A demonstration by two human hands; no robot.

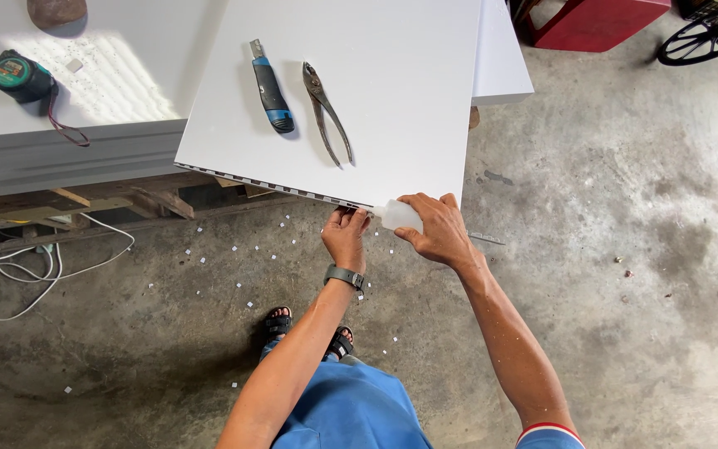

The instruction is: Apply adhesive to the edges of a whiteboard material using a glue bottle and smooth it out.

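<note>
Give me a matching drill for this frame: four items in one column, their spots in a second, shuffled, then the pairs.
Items:
1. utility knife
2. pliers
3. tape measure
4. small translucent bottle

Places:
A. on the far left white surface, in a sunlit patch
B. in the right hand, at the panel's near edge
C. on the white panel, just left of the pliers
D. on the white panel, between the knife and the panel's middle

Pairs: 1-C, 2-D, 3-A, 4-B

The left hand grips the panel's near edge beside the bottle.
</note>
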